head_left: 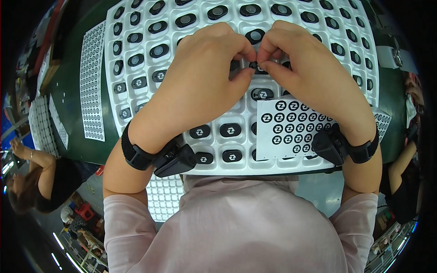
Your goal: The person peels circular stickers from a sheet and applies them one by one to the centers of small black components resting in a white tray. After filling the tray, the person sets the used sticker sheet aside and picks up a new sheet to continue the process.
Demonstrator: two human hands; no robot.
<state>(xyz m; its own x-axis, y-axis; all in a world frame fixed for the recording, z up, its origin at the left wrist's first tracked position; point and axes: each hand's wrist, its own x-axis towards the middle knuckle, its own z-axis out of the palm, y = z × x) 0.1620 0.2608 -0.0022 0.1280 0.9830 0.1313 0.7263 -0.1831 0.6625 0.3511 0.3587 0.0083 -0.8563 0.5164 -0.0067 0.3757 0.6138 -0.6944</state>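
Observation:
Both my hands meet over a white moulded tray holding rows of small black oval parts. The thumb and forefinger of my left hand close in at the left edge of one black oval part. From the other side my right hand pinches at the same part, fingertips together; anything small between them is hidden. A white sheet of round black-and-white stickers lies on the tray beneath my right wrist. Nearer parts, such as one black part, bear a round sticker; farther ones show a plain grey disc.
Under the tray is a dark green table. Another long sticker sheet lies left of the tray, and a smaller sheet at the right. Stacked white trays stand farther left. Other people sit at both sides.

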